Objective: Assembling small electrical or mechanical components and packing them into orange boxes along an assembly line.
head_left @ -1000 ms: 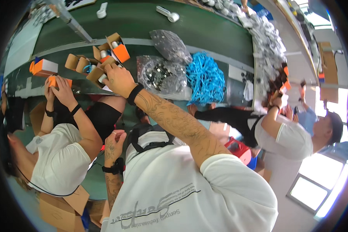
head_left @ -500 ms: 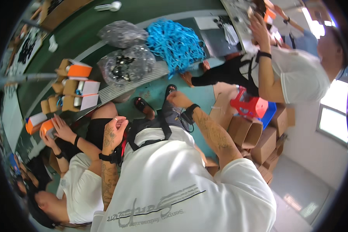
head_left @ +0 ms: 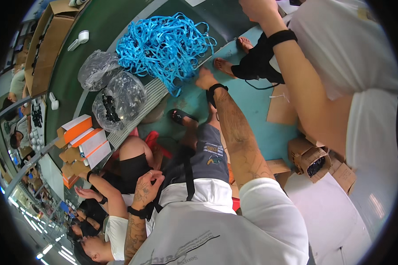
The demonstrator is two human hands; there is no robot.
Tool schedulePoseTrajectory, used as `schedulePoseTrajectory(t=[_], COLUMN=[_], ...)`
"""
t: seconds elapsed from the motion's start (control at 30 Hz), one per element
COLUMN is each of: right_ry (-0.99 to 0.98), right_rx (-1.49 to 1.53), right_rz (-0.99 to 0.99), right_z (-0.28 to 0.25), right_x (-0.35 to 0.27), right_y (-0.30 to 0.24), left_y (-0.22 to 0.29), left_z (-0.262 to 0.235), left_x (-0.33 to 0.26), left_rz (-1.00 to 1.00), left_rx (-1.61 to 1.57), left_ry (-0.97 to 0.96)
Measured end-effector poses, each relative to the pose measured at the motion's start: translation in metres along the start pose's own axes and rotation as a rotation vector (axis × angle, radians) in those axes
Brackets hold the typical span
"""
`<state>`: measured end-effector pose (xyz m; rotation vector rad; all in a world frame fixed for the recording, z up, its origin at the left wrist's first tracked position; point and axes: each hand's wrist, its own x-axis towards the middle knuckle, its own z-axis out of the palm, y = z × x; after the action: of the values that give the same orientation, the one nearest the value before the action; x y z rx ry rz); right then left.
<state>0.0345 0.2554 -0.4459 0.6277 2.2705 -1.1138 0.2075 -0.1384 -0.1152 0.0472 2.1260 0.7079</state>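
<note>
At the far end of the outstretched right arm, the right hand (head_left: 205, 79) meets the lower fringe of the tangled heap of blue straps (head_left: 163, 44); its fingers are turned away from the camera, so whether they clasp a strand or merely touch the pile cannot be told. A black wristband (head_left: 216, 90) sits just behind that hand. The heap rests on the green bench (head_left: 106, 22), spilling over its near edge toward the hand, a position that seems to keep loose strands within easy reach. Just beyond the hand's left side lie two clear bags of dark parts (head_left: 117, 99), one against the other and touching the straps' edge. Further to that side, orange-and-white cartons (head_left: 86, 139) stand stacked near the bench edge, with flat brown card boxes beside them.

The left hand (head_left: 148, 185) is drawn back against the chest, fingers loosely curled around nothing visible, resting by a black harness strap (head_left: 188, 176); it appears idle while the right does the reaching.

To the right of the reaching hand, a co-worker's forearm (head_left: 300, 75) comes down from the upper edge. Below it, open brown boxes (head_left: 314, 159) lie on the teal floor (head_left: 256, 106), apart from both hands.
</note>
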Motion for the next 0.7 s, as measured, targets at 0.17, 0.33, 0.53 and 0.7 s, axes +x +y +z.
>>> schedulePoseTrajectory(t=[0.17, 0.33, 0.53, 0.7], right_ry=[-0.062, -0.238, -0.401, -0.508], right_rx=[0.278, 0.49, 0.783, 1.202], right_rz=[-0.505, -0.238, -0.153, -0.085], right_z=[0.032, 0.036, -0.012, -0.077], right_x=[-0.038, -0.08, -0.122, -0.159], right_y=[-0.001, -0.03, -0.066, -0.131], left_y=[0.059, 0.067, 0.034, 0.076], left_z=[-0.001, 0.005, 0.016, 0.029], left_x=[0.028, 0.06, 0.139, 0.199], left_rz=[0.062, 0.141, 0.205, 0.411], left_rx=[0.0, -0.1, -0.147, -0.27], left_ry=[-0.021, 0.096, 0.335, 0.313])
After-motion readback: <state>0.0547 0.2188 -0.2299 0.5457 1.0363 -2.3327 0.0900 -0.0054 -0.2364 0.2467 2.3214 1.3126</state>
